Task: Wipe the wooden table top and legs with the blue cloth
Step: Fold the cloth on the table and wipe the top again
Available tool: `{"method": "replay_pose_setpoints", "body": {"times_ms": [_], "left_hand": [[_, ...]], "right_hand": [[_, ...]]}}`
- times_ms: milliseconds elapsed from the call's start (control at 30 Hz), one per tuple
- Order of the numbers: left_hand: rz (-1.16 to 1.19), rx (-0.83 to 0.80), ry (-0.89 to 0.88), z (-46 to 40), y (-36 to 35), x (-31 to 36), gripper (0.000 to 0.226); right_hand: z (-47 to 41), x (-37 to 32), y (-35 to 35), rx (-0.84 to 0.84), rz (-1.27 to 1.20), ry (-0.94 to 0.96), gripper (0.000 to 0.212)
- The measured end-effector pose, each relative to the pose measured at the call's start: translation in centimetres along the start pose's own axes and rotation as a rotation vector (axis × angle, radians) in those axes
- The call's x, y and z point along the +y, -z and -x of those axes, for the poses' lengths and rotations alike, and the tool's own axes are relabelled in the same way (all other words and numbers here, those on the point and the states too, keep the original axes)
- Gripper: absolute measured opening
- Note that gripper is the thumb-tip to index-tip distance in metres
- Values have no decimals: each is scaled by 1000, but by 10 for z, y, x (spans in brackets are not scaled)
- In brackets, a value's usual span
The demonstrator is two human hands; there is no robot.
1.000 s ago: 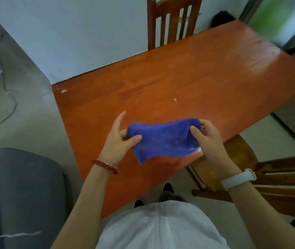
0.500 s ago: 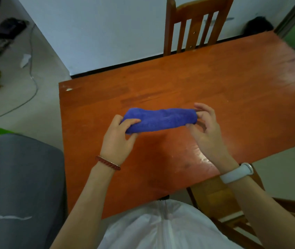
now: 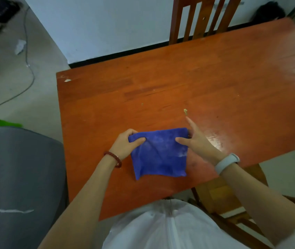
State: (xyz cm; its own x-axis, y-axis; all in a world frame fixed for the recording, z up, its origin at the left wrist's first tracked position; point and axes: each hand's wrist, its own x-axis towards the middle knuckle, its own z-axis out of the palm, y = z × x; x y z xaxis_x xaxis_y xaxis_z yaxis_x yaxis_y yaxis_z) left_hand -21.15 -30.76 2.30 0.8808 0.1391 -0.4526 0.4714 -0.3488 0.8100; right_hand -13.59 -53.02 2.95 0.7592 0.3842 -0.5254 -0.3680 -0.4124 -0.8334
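While the left hand (image 3: 125, 144) is pinching one top corner of the cloth (image 3: 159, 153), the right hand (image 3: 197, 142) is gripping the other, index finger extended, cloth hanging between them over the surface (image 3: 215, 78).

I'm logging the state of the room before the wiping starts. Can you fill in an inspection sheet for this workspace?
Surface: wooden table, reddish top, glare patch near its right front edge.
Job's things: blue cloth held spread at its top corners above the table's near edge.
Clutter: crumb and smaller speck on the top; pale chip at the far left corner.
Grippers: left hand and right hand both pinch the cloth.
Cables: one cable on the floor at left.
Surroundings: chair at the far side, another chair at near right, grey seat at left.
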Motion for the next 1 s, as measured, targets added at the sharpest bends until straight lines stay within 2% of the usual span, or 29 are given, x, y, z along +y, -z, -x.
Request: {"method": "replay_pose_setpoints", "body": {"times_ms": [67, 133, 167, 267, 367, 467, 533, 633, 733, 800, 867, 933, 1000], "left_hand": [[0, -23, 32, -19, -1, -7, 14], [-25, 7, 8, -34, -2, -8, 16], [-46, 46, -20, -39, -2, -7, 15], [-209, 183, -183, -40, -8, -5, 8], [-475, 222, -363, -25, -19, -22, 20], [-701, 188, -436, -6, -30, -54, 25], [-825, 133, -440, 2, -35, -70, 33], [-841, 98, -451, 6, -37, -75, 40], [-786, 113, -474, 5, -34, -76, 39], [-715, 154, -460, 4, -31, -77, 39], [-649, 237, -398, 4, -30, -76, 41], [-642, 340, -291, 3, -31, -73, 44], [-674, 362, -104, 2, -33, -72, 47]], "right_hand": [[-19, 5, -1, 8, 163, 9, 60], [-33, 3, -3, 53, 307, 122, 34], [-37, 2, -3, 83, 373, 197, 29], [-42, 9, 0, 183, 592, 428, 28], [-32, 24, 1, 166, 862, 640, 22], [-16, 57, 2, 68, 1096, 727, 21], [-9, 71, -1, 65, 1227, 693, 28], [-9, 64, -11, 133, 1319, 693, 41], [-24, 56, -26, 4, 1421, 800, 59], [-38, 58, -30, -98, 1488, 826, 62], [-51, 58, -30, -103, 1509, 826, 59], [-59, 57, -28, -38, 1505, 813, 55], [-59, 60, -25, 92, 1445, 753, 52]]}}
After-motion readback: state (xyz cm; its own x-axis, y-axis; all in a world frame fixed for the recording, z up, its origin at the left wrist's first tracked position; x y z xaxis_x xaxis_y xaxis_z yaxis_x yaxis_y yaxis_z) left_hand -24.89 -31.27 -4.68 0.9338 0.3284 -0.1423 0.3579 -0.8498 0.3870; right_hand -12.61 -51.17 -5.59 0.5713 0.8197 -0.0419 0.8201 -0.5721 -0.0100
